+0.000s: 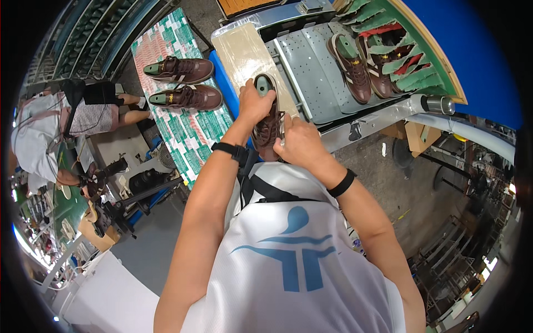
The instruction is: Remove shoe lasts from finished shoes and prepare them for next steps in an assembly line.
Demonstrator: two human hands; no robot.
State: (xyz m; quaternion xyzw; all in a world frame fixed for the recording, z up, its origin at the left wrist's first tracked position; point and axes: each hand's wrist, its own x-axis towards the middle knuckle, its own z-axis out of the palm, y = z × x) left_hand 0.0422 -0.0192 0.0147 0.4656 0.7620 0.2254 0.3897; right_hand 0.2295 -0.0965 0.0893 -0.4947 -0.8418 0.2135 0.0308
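Note:
A brown lace-up shoe (267,130) lies in front of me, its toe toward my body and its opening with a green insole at the far end. My left hand (256,106) is closed around the collar and heel part of this shoe. At the shoe's right side, beside the laces, my right hand (302,142) has its fingers bent inward. Whatever is between those fingertips, possibly a lace, is too small to make out. Beneath and beyond the shoe is a padded rest (240,49) covered in shiny beige tape.
On the left, two brown shoes (186,97) lie on a green-and-white patterned board (170,35). A grey perforated conveyor (311,75) carries another pair (352,72) to the right, by a machine opening with torn green flaps (419,77). Another person (41,130) works at far left.

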